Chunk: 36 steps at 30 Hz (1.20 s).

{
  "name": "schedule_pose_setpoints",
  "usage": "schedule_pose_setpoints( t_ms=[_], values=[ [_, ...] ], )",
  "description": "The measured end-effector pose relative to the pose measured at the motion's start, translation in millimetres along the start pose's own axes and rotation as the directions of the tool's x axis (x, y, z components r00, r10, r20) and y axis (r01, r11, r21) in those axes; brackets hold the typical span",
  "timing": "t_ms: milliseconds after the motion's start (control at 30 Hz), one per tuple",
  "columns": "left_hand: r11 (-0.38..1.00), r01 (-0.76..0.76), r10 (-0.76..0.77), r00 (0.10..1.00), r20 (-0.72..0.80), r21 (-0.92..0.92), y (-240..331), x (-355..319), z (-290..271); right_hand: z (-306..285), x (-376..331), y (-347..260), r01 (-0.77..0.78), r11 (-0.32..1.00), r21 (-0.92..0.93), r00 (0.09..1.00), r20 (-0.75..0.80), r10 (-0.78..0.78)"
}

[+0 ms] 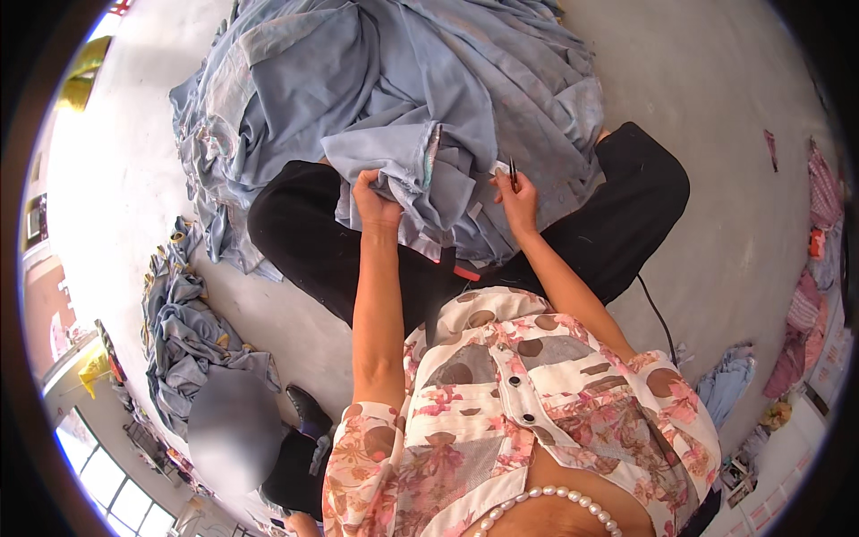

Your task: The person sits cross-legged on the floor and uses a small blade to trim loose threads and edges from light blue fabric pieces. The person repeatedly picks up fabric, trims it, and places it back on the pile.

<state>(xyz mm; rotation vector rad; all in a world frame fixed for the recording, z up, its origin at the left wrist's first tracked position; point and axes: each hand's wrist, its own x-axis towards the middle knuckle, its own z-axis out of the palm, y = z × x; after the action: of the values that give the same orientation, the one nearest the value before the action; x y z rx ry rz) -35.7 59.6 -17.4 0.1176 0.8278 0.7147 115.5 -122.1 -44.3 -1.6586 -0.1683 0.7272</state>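
Left hand (374,204) is gripping a bunched fold of the blue-grey fabric (420,170), fingers curled tight into the cloth. Right hand (517,199) is pinching a small dark snipping tool (513,170) upright, fingers pressed together, right at the fabric edge. Fabric is lying across the person's lap and spilling onto the concrete floor (716,179). Second blue fabric heap (183,322) is sitting on the floor to the left, well apart.
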Motion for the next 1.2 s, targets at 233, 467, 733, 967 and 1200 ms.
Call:
schedule_pose_setpoints(
  t_ms=[233,467,733,967,1200],
  values=[
    [0.999,0.048,-0.048,0.999,-0.001,-0.007,-2,-7,11,25,-32,-94,0.45,0.893,0.014,0.863,0.251,-0.439],
    [0.92,-0.036,0.049,0.999,-0.023,0.39,-11,-18,35,36,-7,-122,0.284,0.959,-0.02,0.857,0.454,-0.245],
    [0.74,-0.32,0.275,0.947,0.168,0.591,-2,-42,51,25,6,-178,-0.119,0.905,0.409,0.854,0.507,-0.117],
    [0.674,-0.574,0.302,0.789,0.535,0.465,-37,-101,85,36,-6,-198,-0.123,0.919,0.375,0.849,0.519,-0.098],
    [0.75,-0.485,0.306,0.857,0.415,0.449,-33,-112,89,36,-14,-203,0.087,0.981,0.173,0.82,0.547,-0.169]
  ],
)
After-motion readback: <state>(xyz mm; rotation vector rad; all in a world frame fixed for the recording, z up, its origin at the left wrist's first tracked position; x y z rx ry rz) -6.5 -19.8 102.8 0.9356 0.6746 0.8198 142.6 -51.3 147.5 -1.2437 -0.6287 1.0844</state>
